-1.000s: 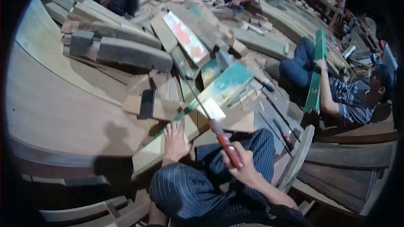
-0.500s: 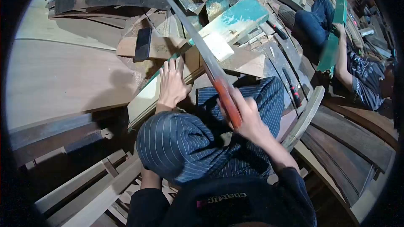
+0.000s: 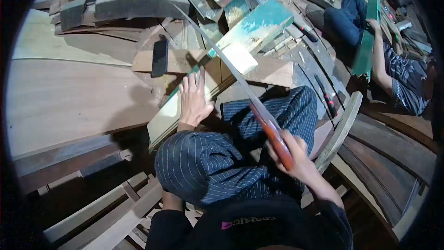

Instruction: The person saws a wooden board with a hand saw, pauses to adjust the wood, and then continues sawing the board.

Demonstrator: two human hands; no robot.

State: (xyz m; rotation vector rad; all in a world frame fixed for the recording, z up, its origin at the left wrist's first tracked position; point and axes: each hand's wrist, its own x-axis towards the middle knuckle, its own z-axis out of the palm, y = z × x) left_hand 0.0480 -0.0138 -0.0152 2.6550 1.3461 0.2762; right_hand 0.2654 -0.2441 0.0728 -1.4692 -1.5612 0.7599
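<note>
My right hand [image 3: 296, 157] is wrapped round the orange-red handle of a long-bladed handsaw [image 3: 240, 79]. The blade points up and left, crossing in view over the wooden pieces in front of my knees. My left hand [image 3: 195, 101] lies flat with fingers spread on a pale wooden board [image 3: 167, 116] that has a green edge. This board slants up from beside my knee. Near the blade's middle a white-lit block end [image 3: 239, 59] and a green-painted beam [image 3: 263, 23] overlap it in this view.
A phone [image 3: 160, 58] rests on a wood piece at upper left. A wide plywood sheet [image 3: 69, 102] spans the left. A red-and-black handled tool [image 3: 329, 104] lies right of my knee. Another person [image 3: 402, 74] holds a green board [image 3: 364, 53] at upper right.
My right hand has drawn the saw back, down and to the right. My left hand stays spread on the board; the view has shifted slightly.
</note>
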